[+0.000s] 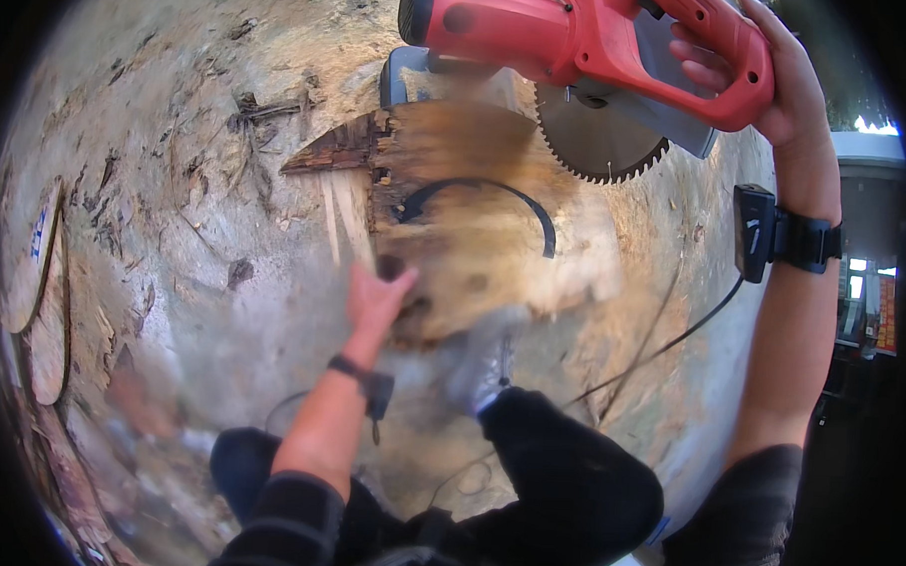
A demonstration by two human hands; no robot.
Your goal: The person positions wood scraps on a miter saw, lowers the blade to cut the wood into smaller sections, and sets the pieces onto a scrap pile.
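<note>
Above the far side of a weathered wooden board hangs a red power saw, its round toothed blade bare. My right hand is wrapped round the saw's loop handle at the upper right. The board has ragged, rotten edges and a black curved mark. At its near left edge my left hand grips the wood, thumb on the right; its other fingers are blurred and partly hidden. Pale wood strips lie just beyond that hand. Part of a grey saw base shows behind the board.
The rough ground is strewn with wood chips and bark. Flat wooden pieces lie at the far left. My shoe stands close to the board's near edge. A black cable runs from the device on my right wrist.
</note>
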